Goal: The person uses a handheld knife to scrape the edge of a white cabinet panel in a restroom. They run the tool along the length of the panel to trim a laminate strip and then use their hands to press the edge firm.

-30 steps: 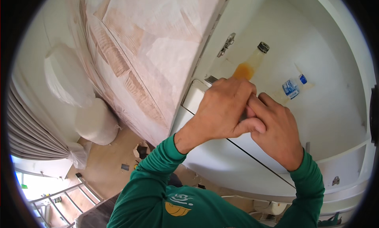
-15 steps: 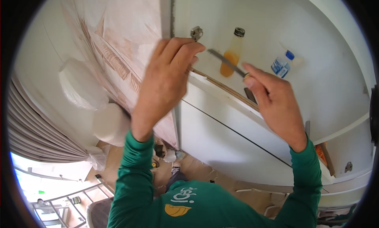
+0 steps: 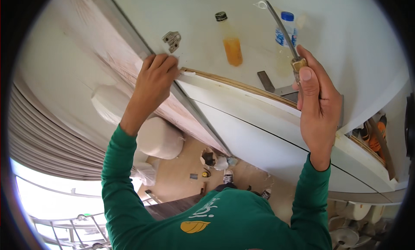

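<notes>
In my right hand (image 3: 320, 98) is a chisel (image 3: 283, 29) with a narrow grey blade pointing up and a brass-coloured collar. My thumb and fingers wrap its handle, and a thin clear curl (image 3: 261, 4) shows beside the blade's tip. The fingers of my left hand (image 3: 153, 81) are curled over the grey edge of the upright cabinet panel (image 3: 201, 122). That hand is beside the left end of a white board with a bare wooden edge (image 3: 233, 86). Behind this board lie a dark flat piece (image 3: 266, 81) and a grey metal strip (image 3: 286, 91), partly hidden.
A bottle of orange liquid (image 3: 233, 51), a blue-capped water bottle (image 3: 286, 31) and a metal hinge (image 3: 172, 40) are beyond the board. An orange tool (image 3: 379, 133) lies in the right-hand compartment. Below are a tape measure (image 3: 205, 174), wrapped bundles (image 3: 162, 139) and a ladder (image 3: 73, 232).
My hands have moved apart: the left went left and down onto the panel edge, and the right went right. The chisel's blade now points up instead of toward my left hand.
</notes>
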The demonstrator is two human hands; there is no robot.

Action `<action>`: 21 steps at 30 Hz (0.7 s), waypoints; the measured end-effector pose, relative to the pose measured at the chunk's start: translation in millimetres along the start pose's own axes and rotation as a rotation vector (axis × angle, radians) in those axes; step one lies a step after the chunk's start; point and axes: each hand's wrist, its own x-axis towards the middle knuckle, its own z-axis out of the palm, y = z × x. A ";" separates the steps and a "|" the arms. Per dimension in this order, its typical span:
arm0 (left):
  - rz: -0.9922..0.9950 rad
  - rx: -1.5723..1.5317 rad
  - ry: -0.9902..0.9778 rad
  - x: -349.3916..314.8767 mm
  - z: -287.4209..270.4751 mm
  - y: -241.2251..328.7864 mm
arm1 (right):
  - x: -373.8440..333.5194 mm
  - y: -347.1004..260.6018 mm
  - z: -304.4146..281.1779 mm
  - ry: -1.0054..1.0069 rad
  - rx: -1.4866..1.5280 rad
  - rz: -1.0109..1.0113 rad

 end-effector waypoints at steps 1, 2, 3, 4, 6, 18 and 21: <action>-0.021 -0.027 -0.053 -3.1 -9.7 2.4 | 0.5 0.2 -2.5 -0.003 0.050 0.015; -0.046 -0.054 -0.102 -8.7 -21.6 4.7 | 0.9 0.2 -5.6 -0.005 0.095 0.029; -0.071 -0.080 -0.151 -12.8 -31.8 8.1 | 1.9 -1.4 -9.8 -0.008 0.140 0.041; -0.158 -0.172 -0.229 -19.7 -43.7 14.0 | 0.9 -2.7 -10.8 -0.016 0.168 0.049; -0.337 -0.368 -0.370 -29.6 -55.5 24.3 | -0.5 -2.7 -11.7 -0.025 0.182 0.054; 0.015 -0.129 -0.012 27.6 -27.8 -0.1 | -4.9 1.5 -8.0 0.007 0.131 -0.060; 0.095 -0.055 -0.129 34.5 -7.3 -5.9 | -5.7 1.4 -10.0 -0.001 0.158 -0.058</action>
